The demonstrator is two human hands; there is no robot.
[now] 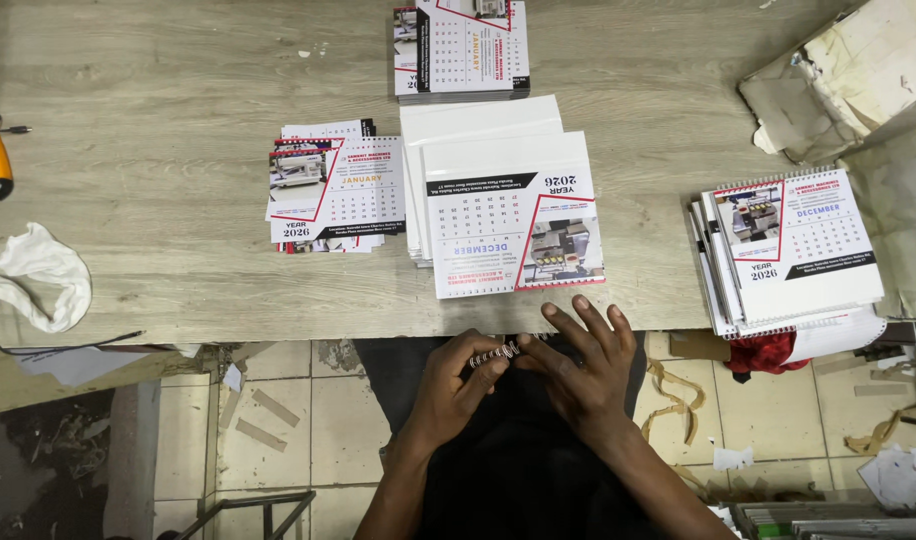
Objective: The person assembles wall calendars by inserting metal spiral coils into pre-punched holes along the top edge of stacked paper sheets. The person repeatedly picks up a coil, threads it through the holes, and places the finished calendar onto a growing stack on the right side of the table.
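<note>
My left hand (456,385) pinches a short wire binding coil (496,354) just below the calendar stack (513,215); right hand (583,365) splayed w/ fingertips steadying it. Coil's small & springy, so a loose pinch could probably drop it to the floor.

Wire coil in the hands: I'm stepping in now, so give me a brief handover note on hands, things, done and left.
Left hand pinches the short wire coil; right hand touches its other end, fingers spread.
Both are below the table edge.
Unbound calendar stack lies straight ahead, loose pages to its left.
Done: wire-bound calendars stacked at right.
Left: the front stack shows no wire.
</note>
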